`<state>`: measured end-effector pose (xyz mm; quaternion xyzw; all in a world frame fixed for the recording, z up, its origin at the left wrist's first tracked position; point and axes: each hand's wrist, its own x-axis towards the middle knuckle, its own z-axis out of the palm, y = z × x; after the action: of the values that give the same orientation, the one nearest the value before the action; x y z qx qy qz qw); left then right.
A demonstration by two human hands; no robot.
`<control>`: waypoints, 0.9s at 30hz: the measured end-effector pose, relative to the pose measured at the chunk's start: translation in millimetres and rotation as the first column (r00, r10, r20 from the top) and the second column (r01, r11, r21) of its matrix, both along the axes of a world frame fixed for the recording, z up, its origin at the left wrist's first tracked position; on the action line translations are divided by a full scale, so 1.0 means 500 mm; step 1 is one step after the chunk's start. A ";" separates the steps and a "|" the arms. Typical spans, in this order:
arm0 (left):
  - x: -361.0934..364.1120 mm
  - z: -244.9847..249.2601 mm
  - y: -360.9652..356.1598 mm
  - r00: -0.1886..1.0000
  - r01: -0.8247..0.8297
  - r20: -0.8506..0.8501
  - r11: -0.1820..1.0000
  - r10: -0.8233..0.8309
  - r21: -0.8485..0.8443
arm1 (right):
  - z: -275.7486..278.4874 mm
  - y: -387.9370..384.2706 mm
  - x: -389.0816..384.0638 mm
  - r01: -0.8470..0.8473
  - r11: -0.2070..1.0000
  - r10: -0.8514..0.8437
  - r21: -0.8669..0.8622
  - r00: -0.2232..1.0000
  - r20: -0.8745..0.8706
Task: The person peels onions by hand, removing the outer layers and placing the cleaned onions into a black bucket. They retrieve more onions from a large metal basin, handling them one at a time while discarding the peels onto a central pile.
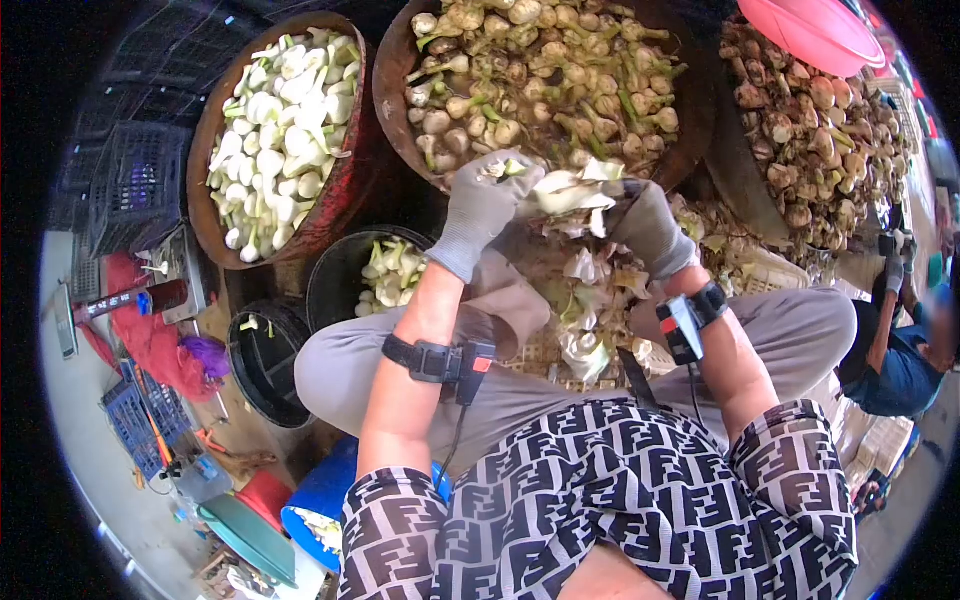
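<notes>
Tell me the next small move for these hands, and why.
Probably drop the loose peel onto the peel pile. Pale, ragged layers stretch between the left hand, closed on garlic, and the right hand, and the pile of similar scraps lies just below them in view. Whatever else the right hand grips is hard to make out.

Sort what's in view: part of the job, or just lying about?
Apparently part of the job:
gloved left hand
gloved right hand
pale leafy piece between them
bulbs in murky water
white bulbs at left
loose peelings below the hands

Likely just lying about:
red cloth
purple cloth
blue crate
</notes>
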<state>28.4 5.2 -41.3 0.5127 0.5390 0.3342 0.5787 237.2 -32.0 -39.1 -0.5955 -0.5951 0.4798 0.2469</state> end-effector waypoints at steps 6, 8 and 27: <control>-0.008 -0.003 0.004 0.907 0.175 0.321 0.937 -0.273 0.302 | -0.004 -0.017 0.048 0.193 0.976 -0.136 0.105 0.906 -0.402; -0.021 -0.003 0.006 0.894 0.196 0.348 0.944 -0.283 0.266 | -0.013 -0.019 0.088 0.246 0.948 -0.160 0.201 0.916 -0.368; -0.001 0.017 -0.007 0.967 0.112 0.229 0.994 -0.111 0.009 | 0.001 0.018 -0.008 0.154 0.952 -0.180 0.265 0.981 0.076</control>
<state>27.8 1.5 -33.0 0.4990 0.4396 0.3572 0.6559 233.0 -23.2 -38.7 -0.6297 -0.6115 0.3455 0.3320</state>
